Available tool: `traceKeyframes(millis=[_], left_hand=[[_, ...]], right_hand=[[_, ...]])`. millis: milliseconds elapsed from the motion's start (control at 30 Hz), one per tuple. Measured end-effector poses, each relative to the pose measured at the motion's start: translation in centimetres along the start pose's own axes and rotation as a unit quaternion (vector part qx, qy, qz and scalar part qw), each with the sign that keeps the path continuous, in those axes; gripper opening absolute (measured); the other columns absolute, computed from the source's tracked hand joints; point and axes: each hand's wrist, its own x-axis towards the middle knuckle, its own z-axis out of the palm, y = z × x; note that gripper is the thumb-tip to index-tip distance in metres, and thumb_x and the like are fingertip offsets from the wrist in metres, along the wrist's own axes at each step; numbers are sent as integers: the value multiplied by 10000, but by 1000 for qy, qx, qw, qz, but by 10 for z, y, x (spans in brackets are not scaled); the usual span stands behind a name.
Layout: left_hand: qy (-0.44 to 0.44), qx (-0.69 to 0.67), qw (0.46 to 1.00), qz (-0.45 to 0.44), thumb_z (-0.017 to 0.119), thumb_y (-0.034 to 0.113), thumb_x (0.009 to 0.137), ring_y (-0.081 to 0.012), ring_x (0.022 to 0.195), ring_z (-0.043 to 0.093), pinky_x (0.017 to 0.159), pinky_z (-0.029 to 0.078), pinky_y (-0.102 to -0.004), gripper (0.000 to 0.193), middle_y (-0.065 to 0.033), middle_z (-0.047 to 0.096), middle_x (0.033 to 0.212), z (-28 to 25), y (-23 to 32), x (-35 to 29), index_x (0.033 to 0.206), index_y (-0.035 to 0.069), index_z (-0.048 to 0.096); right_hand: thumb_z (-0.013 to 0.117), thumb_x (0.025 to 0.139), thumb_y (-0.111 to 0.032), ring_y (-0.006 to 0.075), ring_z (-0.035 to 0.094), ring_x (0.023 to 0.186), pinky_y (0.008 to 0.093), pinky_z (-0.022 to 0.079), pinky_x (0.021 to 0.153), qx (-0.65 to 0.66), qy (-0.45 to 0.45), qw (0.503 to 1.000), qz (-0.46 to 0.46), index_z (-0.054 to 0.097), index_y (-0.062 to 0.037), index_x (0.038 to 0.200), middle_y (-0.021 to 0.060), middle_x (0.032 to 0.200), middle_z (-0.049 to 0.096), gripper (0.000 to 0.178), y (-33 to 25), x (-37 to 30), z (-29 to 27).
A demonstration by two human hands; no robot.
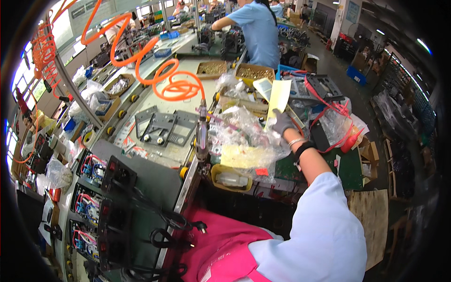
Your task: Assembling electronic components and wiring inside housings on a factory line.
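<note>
My right hand (283, 124), in a grey glove, reaches out over the cluttered bench on the right. Its fingers are closed on the lower part of a pale yellow paper sheet (280, 95), which stands tilted up. Just left of the hand lie crumpled clear plastic bags (244, 124), and another yellow sheet (239, 156) shows beneath plastic. My left hand is outside the picture. A pneumatic screwdriver (202, 141) hangs upright from an orange coiled hose (174, 89), left of the bags. Dark metal bracket plates (165, 127) lie on the line behind it.
Black units with coloured wires (89, 204) and black power cords (164, 237) line the near left. Two boxes of small parts (254, 72) stand at the back, near a co-worker in a blue shirt (258, 33). Pink strapping (329, 110) tangles at right. A yellow bin (231, 178) sits near me.
</note>
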Motion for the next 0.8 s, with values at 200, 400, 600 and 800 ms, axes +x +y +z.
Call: traceKeyframes(millis=[200,400,600,800], left_hand=[[13,6,1000,0,583,239,843,-329,1054,576,915,456,-409,334,-161,635,1122,9,-8,2,1106,45,652],[39,-8,999,24,599,222,831,-324,1024,589,895,465,-399,312,-153,650,1086,2,-2,0,1082,47,658],[30,-21,999,10,604,231,836,-323,1010,596,882,473,-406,303,-155,654,1070,-5,4,2,1071,47,655],[41,-23,999,26,606,225,834,-317,1034,587,898,471,-405,317,-151,640,1108,0,0,2,1097,52,646]], right_hand=[[454,889,-245,393,415,1225,504,410,900,-203,-5,979,-7,231,-201,1477,238,1339,390,630,-29,-22,-8],[590,831,-333,348,437,1247,513,363,966,-290,103,950,-60,337,-244,1435,263,1462,261,661,-19,-31,-26],[489,871,-183,336,588,1054,478,455,890,-141,46,981,-127,574,-149,1207,200,1186,594,348,-28,-20,-16],[523,850,-402,366,600,1040,415,467,887,25,-157,980,-119,618,10,1105,213,1125,623,494,-36,-8,13]])
